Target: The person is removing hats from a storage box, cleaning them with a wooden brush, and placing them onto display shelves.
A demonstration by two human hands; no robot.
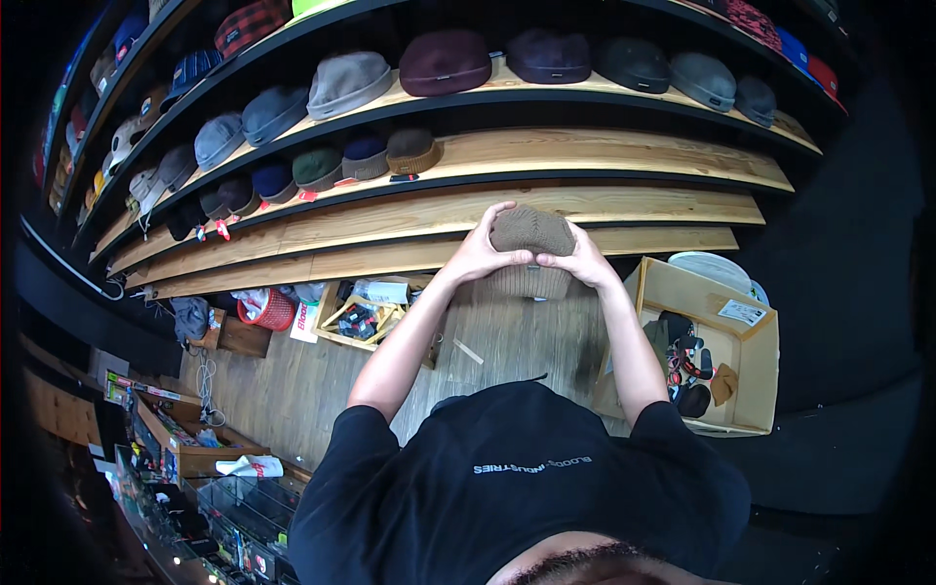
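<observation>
Black cloth T-shirt point(575, 507) behind, both hands point(477, 257) are clasping a brown ribbed-knit beanie point(531, 232), seemingly unshelved; multicoloured rounded knit caps point(413, 148) beyond are standing shelved.

Is a brown knit beanie point(531, 231) with a lighter, ribbed cuff point(528, 285) and a small label point(533, 267). Looks rounded and full at the crown. Is held in the air between left hand point(478, 252) and right hand point(587, 261), cuff toward the body.
</observation>
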